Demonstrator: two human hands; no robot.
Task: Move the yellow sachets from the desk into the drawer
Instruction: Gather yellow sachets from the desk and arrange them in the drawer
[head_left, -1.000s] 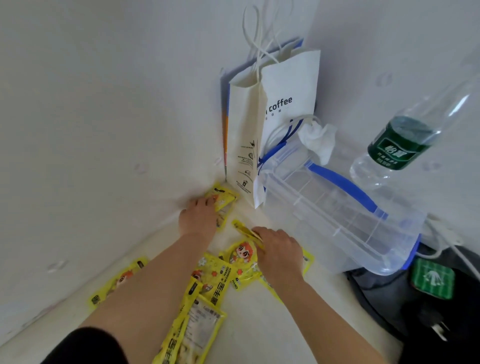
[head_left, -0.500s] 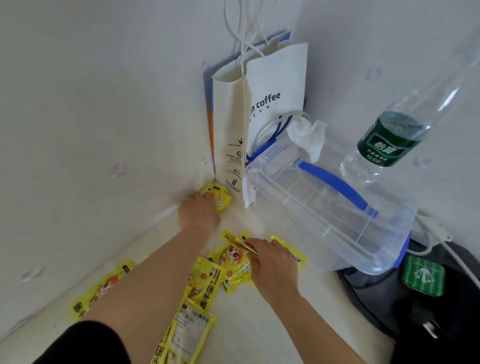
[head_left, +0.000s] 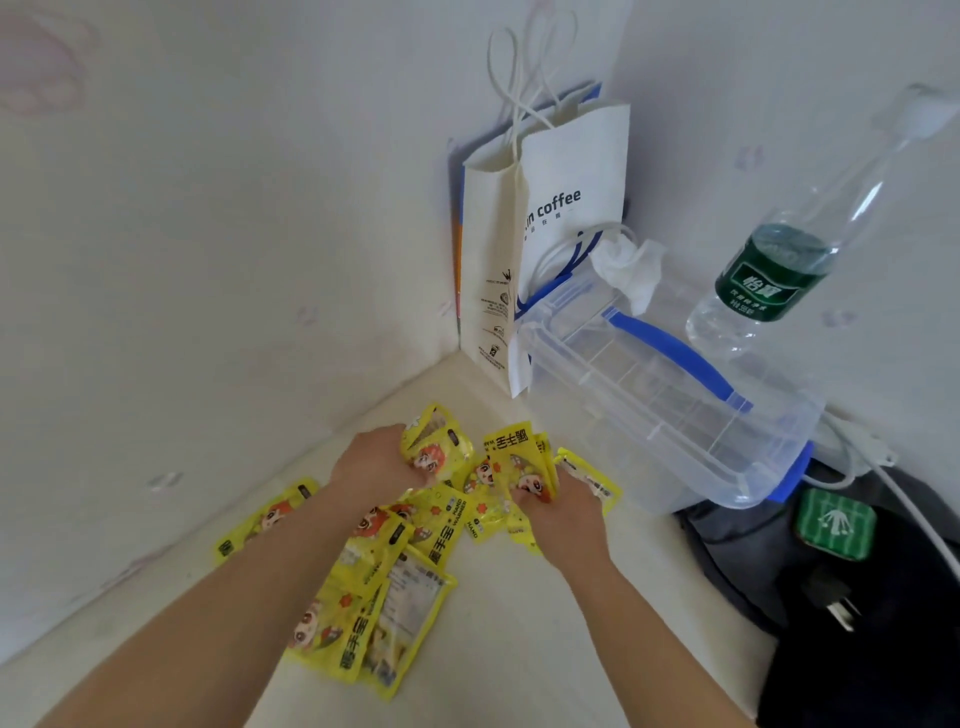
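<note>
Sachets (head_left: 363, 618), yellow, lie nearest the camera in an overlapping heap on the cream desk (head_left: 519, 649), under the left forearm; one more (head_left: 265, 517) lies apart by the wall. Further in, left hand (head_left: 376, 462) is closed around a sachet (head_left: 434, 441), lifted and crumpled in its grip. Right hand (head_left: 563, 512) is curled over a small bunch (head_left: 519, 462) standing on edge, fingers pressed together on them. Drawer: not in view.

Judgement: gathering step, most of the pile not yet collected. To do it well, sweep both hands inward so the loose packets stack flat, then clamp the stack between the palms; slick foil will likely slide out of a one-sided pinch. Fetch the stray by the wall.

Beyond the hands: clear plastic box (head_left: 670, 410) with blue handle, just beside the right-hand bunch, so keep that elbow in. Behind it, paper coffee bag (head_left: 561, 208) in the corner and water bottle (head_left: 769, 280).
</note>
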